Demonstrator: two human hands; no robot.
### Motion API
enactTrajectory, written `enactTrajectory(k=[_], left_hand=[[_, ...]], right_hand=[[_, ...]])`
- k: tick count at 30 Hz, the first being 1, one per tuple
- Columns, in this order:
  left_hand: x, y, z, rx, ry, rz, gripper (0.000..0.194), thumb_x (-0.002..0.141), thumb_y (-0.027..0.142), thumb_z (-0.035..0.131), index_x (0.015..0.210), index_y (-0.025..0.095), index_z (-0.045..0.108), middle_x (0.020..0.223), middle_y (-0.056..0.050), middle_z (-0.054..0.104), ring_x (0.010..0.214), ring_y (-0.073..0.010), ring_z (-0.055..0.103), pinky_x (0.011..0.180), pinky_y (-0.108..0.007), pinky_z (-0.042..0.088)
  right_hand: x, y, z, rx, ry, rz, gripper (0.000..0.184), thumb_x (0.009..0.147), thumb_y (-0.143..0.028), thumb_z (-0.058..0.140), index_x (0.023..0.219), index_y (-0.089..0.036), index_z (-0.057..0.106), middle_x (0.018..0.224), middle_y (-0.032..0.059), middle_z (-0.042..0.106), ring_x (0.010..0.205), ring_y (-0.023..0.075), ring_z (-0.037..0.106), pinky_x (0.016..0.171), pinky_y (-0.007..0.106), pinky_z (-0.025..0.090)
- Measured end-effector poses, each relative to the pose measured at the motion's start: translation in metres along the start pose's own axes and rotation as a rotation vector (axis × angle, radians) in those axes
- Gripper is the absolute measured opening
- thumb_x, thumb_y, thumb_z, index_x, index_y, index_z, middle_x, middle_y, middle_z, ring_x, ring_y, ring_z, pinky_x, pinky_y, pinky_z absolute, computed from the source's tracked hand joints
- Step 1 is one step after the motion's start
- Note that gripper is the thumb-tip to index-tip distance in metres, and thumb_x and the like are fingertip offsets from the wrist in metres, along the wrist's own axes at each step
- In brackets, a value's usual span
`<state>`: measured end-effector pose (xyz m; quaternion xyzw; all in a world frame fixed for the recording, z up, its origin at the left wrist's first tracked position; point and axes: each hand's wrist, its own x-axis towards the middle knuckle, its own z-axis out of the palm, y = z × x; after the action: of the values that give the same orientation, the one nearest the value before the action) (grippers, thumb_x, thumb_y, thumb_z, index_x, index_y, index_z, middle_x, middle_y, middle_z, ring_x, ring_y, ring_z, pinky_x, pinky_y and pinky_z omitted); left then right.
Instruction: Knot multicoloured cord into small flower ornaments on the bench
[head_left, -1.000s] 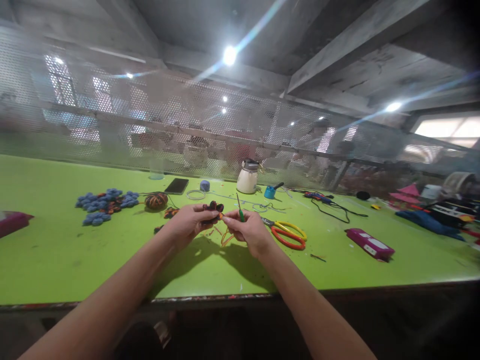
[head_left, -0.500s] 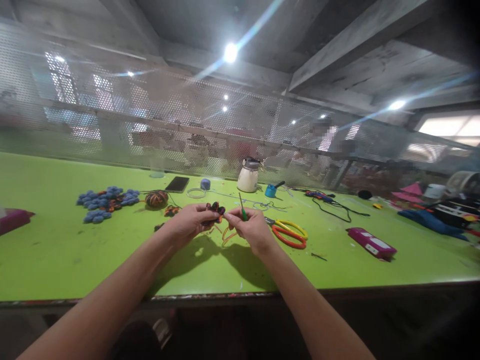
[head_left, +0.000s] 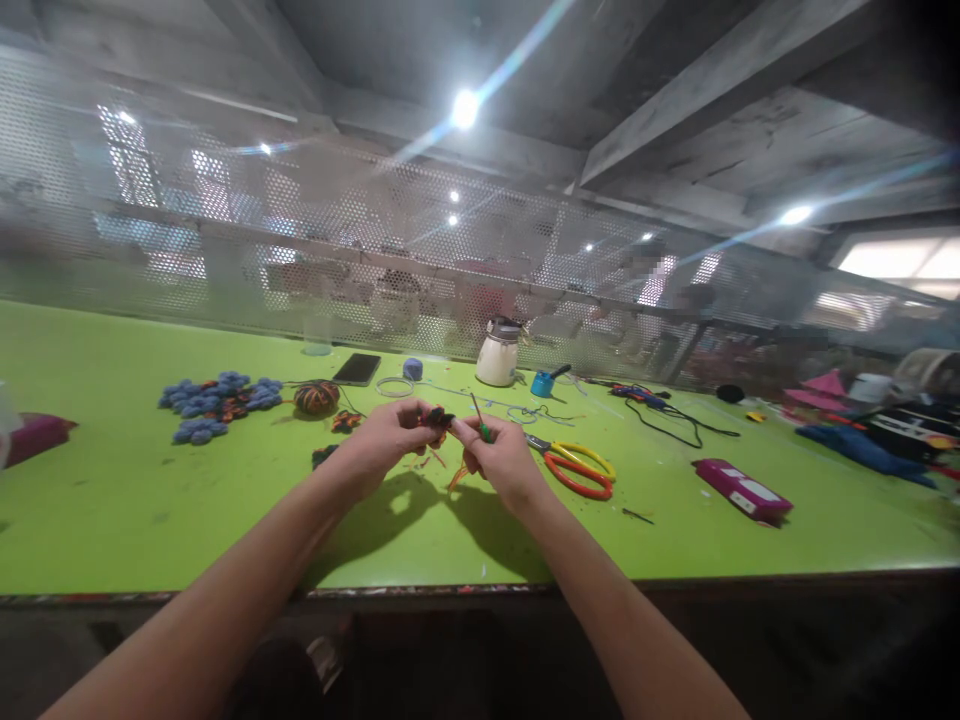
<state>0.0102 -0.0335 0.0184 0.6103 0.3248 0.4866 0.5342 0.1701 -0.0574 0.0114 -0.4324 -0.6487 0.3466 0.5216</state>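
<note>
My left hand [head_left: 390, 440] pinches a small dark crocheted flower [head_left: 437, 417] with orange in it, over the table. My right hand [head_left: 501, 455] is closed around a crochet hook [head_left: 485, 432] with a green handle, its thin shaft pointing up and left. The right thumb and fingertips also meet the flower's edge. Orange yarn [head_left: 459, 473] hangs below the fingers. Just right of that hand lie scissors [head_left: 577, 468] with one yellow and one red-orange handle. Left of my left hand is a ball of brown and orange yarn [head_left: 316, 398].
Blue crocheted flowers [head_left: 201, 430] lie in a cluster at the left. Behind my hands are a phone [head_left: 357, 369], a cream jug [head_left: 497, 362] and a blue pot [head_left: 542, 383]. A purple box [head_left: 742, 490] sits at the right. A perforated screen [head_left: 420, 270] stands along the table's back.
The dark flower has been turned, so fewer petals show. My hands have come slightly closer together, and the hook's shaft leans a little more to the left.
</note>
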Motion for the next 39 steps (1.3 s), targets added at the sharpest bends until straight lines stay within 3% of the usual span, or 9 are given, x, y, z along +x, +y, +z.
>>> enactTrajectory(k=[3, 6, 9, 13, 18, 25, 29, 34, 39], left_hand=[[0.0, 0.0, 0.0, -0.025, -0.018, 0.079, 0.019, 0.06, 0.015, 0.072, 0.075, 0.015, 0.061, 0.063, 0.003, 0.061, 0.06, -0.0098, 0.054, 0.06, -0.023, 0.038], [0.002, -0.001, 0.0, -0.002, -0.012, 0.118, 0.022, 0.058, 0.014, 0.075, 0.074, 0.014, 0.06, 0.062, 0.004, 0.059, 0.06, -0.0097, 0.054, 0.061, -0.023, 0.04], [0.004, -0.003, 0.0, -0.009, -0.002, 0.164, 0.023, 0.057, 0.015, 0.078, 0.071, 0.014, 0.059, 0.063, 0.003, 0.06, 0.061, -0.0097, 0.054, 0.062, -0.023, 0.042], [0.004, -0.002, -0.003, -0.18, -0.043, 0.213, 0.024, 0.059, 0.012, 0.078, 0.072, 0.015, 0.059, 0.082, -0.001, 0.066, 0.076, -0.013, 0.061, 0.075, -0.028, 0.047], [-0.003, 0.002, -0.006, -0.209, -0.105, 0.317, 0.011, 0.065, 0.01, 0.074, 0.068, 0.016, 0.065, 0.095, -0.004, 0.065, 0.088, -0.0157, 0.06, 0.078, -0.027, 0.047], [-0.004, 0.003, -0.01, -0.261, -0.084, 0.355, 0.011, 0.065, 0.011, 0.074, 0.072, 0.018, 0.075, 0.098, -0.004, 0.061, 0.09, -0.0136, 0.056, 0.074, -0.02, 0.046], [-0.002, 0.003, -0.011, -0.398, -0.088, 0.278, 0.012, 0.059, 0.011, 0.078, 0.068, 0.018, 0.075, 0.093, -0.003, 0.062, 0.087, -0.0129, 0.057, 0.072, -0.019, 0.046], [-0.002, 0.003, -0.014, -0.425, -0.096, 0.165, 0.012, 0.057, 0.007, 0.076, 0.066, 0.016, 0.075, 0.09, -0.004, 0.066, 0.08, -0.0129, 0.06, 0.071, -0.021, 0.047], [-0.002, 0.004, -0.01, -0.328, -0.094, 0.089, 0.01, 0.064, 0.008, 0.069, 0.067, 0.014, 0.076, 0.091, -0.007, 0.068, 0.077, -0.0136, 0.061, 0.063, -0.021, 0.047]], right_hand=[[0.001, 0.001, 0.0, 0.083, -0.043, -0.038, 0.039, 0.073, -0.046, 0.065, 0.091, -0.012, 0.065, 0.043, -0.0078, 0.041, 0.038, 0.0063, 0.032, 0.041, 0.02, 0.026], [0.001, 0.002, 0.0, -0.02, 0.045, -0.22, 0.03, 0.073, -0.038, 0.066, 0.086, -0.012, 0.069, 0.047, -0.0065, 0.04, 0.043, 0.0069, 0.034, 0.044, 0.021, 0.029], [-0.001, 0.005, 0.001, -0.162, 0.129, -0.415, 0.02, 0.076, -0.03, 0.065, 0.083, -0.012, 0.07, 0.056, -0.002, 0.05, 0.048, 0.008, 0.04, 0.048, 0.022, 0.034], [-0.007, 0.007, 0.004, -0.279, 0.146, -0.614, 0.018, 0.08, -0.023, 0.059, 0.094, -0.015, 0.067, 0.066, 0.0007, 0.059, 0.054, 0.0096, 0.048, 0.054, 0.022, 0.041], [-0.011, 0.007, 0.007, -0.358, 0.203, -0.661, 0.02, 0.081, -0.02, 0.058, 0.1, -0.014, 0.062, 0.054, -0.0052, 0.047, 0.046, 0.008, 0.04, 0.05, 0.02, 0.038], [-0.011, 0.005, 0.007, -0.349, 0.145, -0.755, 0.009, 0.083, -0.016, 0.056, 0.084, -0.015, 0.065, 0.074, 0.006, 0.065, 0.065, 0.0123, 0.057, 0.064, 0.023, 0.045], [-0.01, 0.001, 0.008, -0.292, 0.092, -0.69, 0.013, 0.084, -0.019, 0.055, 0.086, -0.014, 0.067, 0.07, 0.0056, 0.064, 0.063, 0.0126, 0.056, 0.062, 0.025, 0.044], [-0.01, -0.005, 0.004, -0.089, -0.059, -0.366, 0.026, 0.084, -0.029, 0.056, 0.066, -0.013, 0.065, 0.055, 0.002, 0.058, 0.05, 0.0088, 0.047, 0.052, 0.023, 0.038], [-0.008, -0.004, 0.005, 0.23, -0.206, -0.068, 0.029, 0.08, -0.043, 0.06, 0.086, -0.015, 0.064, 0.044, -0.0068, 0.044, 0.037, 0.005, 0.031, 0.04, 0.021, 0.026]])
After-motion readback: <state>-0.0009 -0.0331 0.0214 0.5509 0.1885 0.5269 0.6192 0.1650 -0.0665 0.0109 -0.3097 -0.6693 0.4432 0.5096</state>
